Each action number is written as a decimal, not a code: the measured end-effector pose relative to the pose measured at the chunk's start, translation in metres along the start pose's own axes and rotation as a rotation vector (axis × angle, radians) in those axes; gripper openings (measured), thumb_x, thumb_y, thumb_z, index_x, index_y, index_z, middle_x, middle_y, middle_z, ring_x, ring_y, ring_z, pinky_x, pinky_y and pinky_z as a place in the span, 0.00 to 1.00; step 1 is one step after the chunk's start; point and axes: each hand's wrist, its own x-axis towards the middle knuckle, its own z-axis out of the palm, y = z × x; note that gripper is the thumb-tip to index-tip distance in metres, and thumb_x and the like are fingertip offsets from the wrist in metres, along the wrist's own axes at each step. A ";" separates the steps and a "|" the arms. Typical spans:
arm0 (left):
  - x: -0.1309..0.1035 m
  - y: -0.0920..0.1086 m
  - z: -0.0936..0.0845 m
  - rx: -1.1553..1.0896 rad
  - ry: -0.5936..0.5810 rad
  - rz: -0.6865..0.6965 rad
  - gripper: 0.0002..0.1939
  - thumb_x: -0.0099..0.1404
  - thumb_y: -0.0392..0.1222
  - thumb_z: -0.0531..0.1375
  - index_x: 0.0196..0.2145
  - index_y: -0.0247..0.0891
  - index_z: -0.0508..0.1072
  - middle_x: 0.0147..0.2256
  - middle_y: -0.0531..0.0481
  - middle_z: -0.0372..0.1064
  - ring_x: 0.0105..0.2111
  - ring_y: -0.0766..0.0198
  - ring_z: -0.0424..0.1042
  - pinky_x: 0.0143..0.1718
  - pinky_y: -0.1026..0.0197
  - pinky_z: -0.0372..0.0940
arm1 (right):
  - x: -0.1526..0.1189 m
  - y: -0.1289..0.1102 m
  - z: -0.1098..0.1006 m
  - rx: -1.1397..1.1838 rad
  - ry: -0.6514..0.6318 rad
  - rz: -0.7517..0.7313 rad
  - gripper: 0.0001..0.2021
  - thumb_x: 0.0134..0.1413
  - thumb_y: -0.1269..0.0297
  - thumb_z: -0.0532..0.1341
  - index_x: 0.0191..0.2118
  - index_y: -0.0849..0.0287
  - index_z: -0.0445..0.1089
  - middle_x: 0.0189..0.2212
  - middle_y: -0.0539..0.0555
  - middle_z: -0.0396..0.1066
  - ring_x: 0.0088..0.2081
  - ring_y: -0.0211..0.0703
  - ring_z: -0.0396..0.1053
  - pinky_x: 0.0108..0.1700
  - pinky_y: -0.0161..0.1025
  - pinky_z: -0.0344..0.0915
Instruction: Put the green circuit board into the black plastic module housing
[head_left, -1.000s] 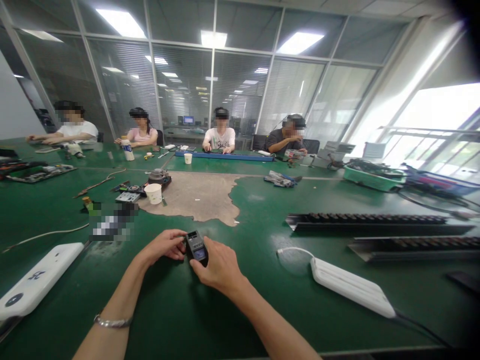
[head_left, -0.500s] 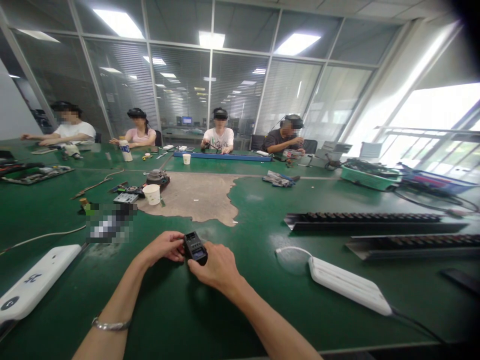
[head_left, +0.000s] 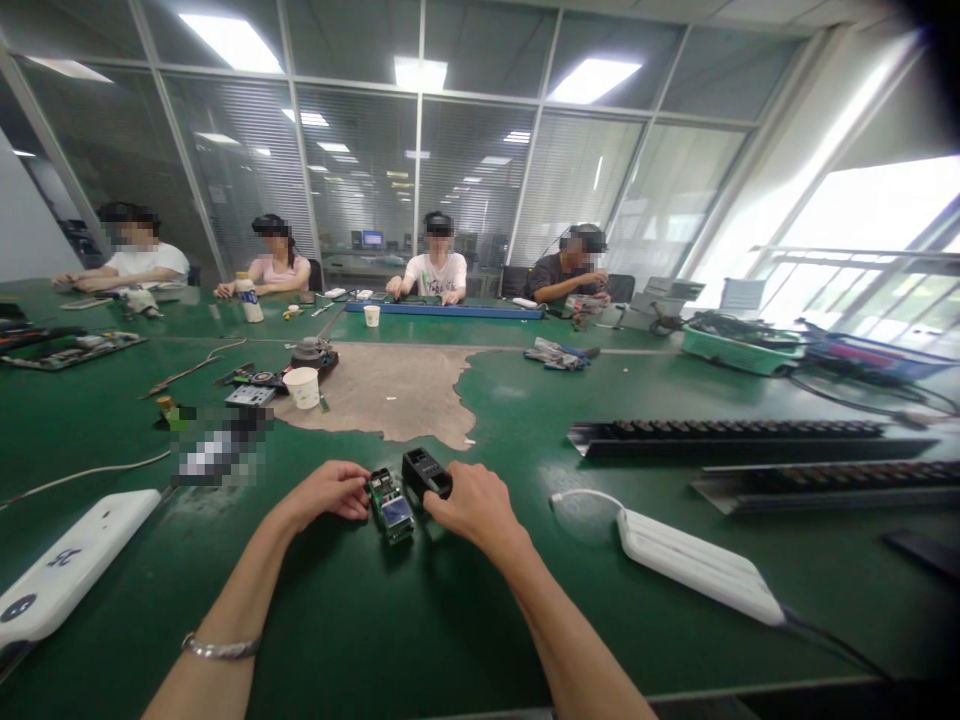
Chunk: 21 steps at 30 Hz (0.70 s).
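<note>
Right hand (head_left: 476,505) has a grip on a black cover (head_left: 424,470), with a small green circuit board (head_left: 391,508) just left of it. Left hand (head_left: 330,492) has its fingertips at the board's left edge, can't tell how firmly. Paper cup (head_left: 301,388) sits beyond the left hand, long white box (head_left: 701,568) right of the right one.

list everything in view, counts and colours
rectangular circuit board: one, green, front centre
boxy plastic casing: one, black, beside board
round paper cups: two, white, centre left
elongated plastic devices: two, white, either side
long channel strips: two, dark, right
shallow plastic basket: one, green, far right
long flat bar: one, blue, far side
plastic bottle: one, white-blue, far left
seated people: four, varied clothing, far side
small parts: many, mixed, left
flat tabletop: one, green, throughout
curved metal bracelet: one, silver, front left
left hand: one, bare, fingers at board
right hand: one, bare, holding casing
</note>
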 end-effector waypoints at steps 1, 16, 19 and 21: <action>0.000 0.000 0.000 0.003 -0.007 0.000 0.26 0.59 0.51 0.65 0.48 0.30 0.68 0.32 0.43 0.76 0.30 0.59 0.79 0.33 0.61 0.71 | -0.001 0.000 0.002 -0.033 -0.033 -0.004 0.18 0.50 0.50 0.59 0.37 0.61 0.74 0.36 0.64 0.76 0.38 0.56 0.75 0.38 0.43 0.63; 0.002 -0.002 0.001 -0.018 -0.044 -0.003 0.27 0.58 0.52 0.66 0.48 0.30 0.70 0.33 0.42 0.77 0.30 0.59 0.79 0.33 0.61 0.71 | 0.001 0.010 -0.008 0.039 -0.112 -0.039 0.17 0.48 0.52 0.63 0.36 0.61 0.74 0.36 0.63 0.76 0.37 0.52 0.74 0.36 0.39 0.62; 0.003 -0.004 0.000 -0.034 -0.066 0.005 0.28 0.58 0.50 0.67 0.49 0.30 0.69 0.35 0.40 0.77 0.31 0.60 0.79 0.34 0.61 0.71 | 0.001 0.004 -0.012 0.122 -0.016 -0.003 0.14 0.51 0.54 0.60 0.31 0.60 0.74 0.31 0.59 0.76 0.33 0.47 0.73 0.32 0.37 0.58; 0.003 -0.006 -0.001 -0.041 -0.083 0.020 0.27 0.57 0.50 0.67 0.49 0.30 0.70 0.35 0.40 0.77 0.31 0.60 0.79 0.35 0.61 0.72 | -0.001 -0.002 -0.016 0.224 0.053 -0.036 0.15 0.54 0.53 0.58 0.31 0.59 0.74 0.29 0.56 0.75 0.31 0.44 0.71 0.31 0.36 0.56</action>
